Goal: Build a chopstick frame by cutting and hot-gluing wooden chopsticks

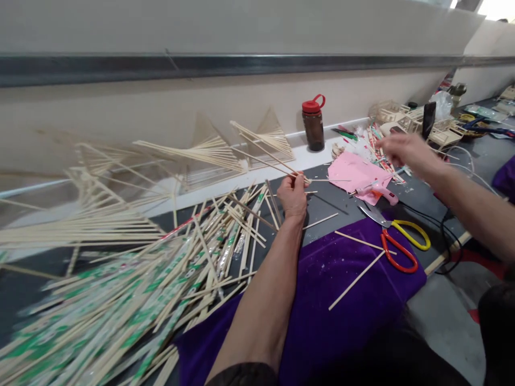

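Observation:
My left hand is closed in a pinch on the joined ends of thin wooden sticks, which fan out up and to the left. My right hand hovers above the right side of the table, smeared by motion, so its fingers cannot be read. Below it, a pink glue gun lies on a pink sheet. Scissors with one red and one yellow handle rest on a purple cloth. Two loose sticks lie beside them.
A big heap of sticks and green-printed wrappers covers the left. Fanned stick frames lean along the wall. Behind stands a brown bottle with a red lid. Wooden models and a dark phone are farther right; black cables hang nearby.

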`<state>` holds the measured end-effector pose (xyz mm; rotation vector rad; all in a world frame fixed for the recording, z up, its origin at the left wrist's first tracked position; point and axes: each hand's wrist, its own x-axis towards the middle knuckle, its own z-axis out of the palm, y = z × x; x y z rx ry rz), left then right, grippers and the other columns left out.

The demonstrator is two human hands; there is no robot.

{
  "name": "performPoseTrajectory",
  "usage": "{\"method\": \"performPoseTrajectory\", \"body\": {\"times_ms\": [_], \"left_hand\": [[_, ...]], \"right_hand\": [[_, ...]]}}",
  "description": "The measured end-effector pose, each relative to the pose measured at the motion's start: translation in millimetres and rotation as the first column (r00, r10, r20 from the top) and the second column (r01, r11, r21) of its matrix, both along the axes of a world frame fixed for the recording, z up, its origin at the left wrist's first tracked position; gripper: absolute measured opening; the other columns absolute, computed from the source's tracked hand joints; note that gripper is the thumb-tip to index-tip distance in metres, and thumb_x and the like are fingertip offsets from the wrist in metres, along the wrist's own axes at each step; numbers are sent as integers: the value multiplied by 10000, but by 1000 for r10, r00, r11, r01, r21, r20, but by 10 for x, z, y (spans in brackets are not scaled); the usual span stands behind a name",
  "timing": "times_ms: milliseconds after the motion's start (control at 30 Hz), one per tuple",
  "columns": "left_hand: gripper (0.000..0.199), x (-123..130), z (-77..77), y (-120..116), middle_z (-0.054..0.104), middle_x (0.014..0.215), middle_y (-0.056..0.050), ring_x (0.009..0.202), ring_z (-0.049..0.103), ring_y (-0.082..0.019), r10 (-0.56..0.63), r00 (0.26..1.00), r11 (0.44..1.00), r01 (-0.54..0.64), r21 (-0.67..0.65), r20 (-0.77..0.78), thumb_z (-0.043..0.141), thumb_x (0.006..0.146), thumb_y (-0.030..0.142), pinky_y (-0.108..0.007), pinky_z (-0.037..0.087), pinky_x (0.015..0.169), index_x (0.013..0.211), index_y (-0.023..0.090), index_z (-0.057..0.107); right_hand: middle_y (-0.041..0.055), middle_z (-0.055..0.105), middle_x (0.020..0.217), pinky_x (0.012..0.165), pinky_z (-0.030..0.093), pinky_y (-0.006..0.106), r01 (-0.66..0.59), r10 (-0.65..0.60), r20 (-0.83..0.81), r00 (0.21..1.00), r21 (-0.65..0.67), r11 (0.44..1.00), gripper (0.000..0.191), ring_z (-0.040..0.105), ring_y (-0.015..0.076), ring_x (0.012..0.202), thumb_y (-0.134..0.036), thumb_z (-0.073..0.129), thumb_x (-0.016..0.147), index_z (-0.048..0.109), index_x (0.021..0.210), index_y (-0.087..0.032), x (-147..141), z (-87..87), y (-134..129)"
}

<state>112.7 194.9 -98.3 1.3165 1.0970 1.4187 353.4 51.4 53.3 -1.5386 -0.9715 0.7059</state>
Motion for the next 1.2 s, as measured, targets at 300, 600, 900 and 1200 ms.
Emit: {"method": "performPoseTrajectory", "body": {"times_ms": [300, 600, 900, 1200], "left_hand": [[271, -4, 22, -21, 679, 771, -21, 651, 635, -118, 11, 999, 1000, -11, 2, -52, 603, 833, 386, -165, 394, 466, 950, 163, 702], [189, -54, -29, 37, 699, 799, -14, 656, 650, -128, 37, 994, 999, -33, 36, -102, 579, 872, 323, -218, 479, 584, 942, 188, 692], [186, -54, -21, 12, 702, 796, -12, 649, 661, -132, 43, 990, 996, -32, 83, -132, 585, 869, 311, -230, 501, 606, 934, 179, 700], [220, -57, -46, 26, 702, 763, -8, 668, 676, -148, 54, 981, 995, -37, 92, -189, 561, 878, 348, -233, 492, 583, 952, 196, 702]], "right_hand": [[-67, 594, 547, 411, 276, 203, -326, 274, -215, 937, -264, 908, 508, 450, 69, 442, -210, 813, 725, 675, 1212, -158, -630, -863, 95], [-20, 579, 558, 435, 286, 218, -367, 333, -233, 914, -121, 922, 179, 436, 61, 454, -337, 807, 731, 749, 719, -169, -552, -689, -14], [-18, 556, 549, 473, 308, 228, -165, 190, -64, 980, 275, 947, 246, 431, 60, 472, -366, 786, 833, 697, 672, -202, -148, 249, -236], [-15, 620, 527, 478, 374, 232, -254, 257, 250, 934, -47, 966, 164, 516, 94, 485, -275, 726, 738, 710, 602, -186, -376, -321, 42]]}}
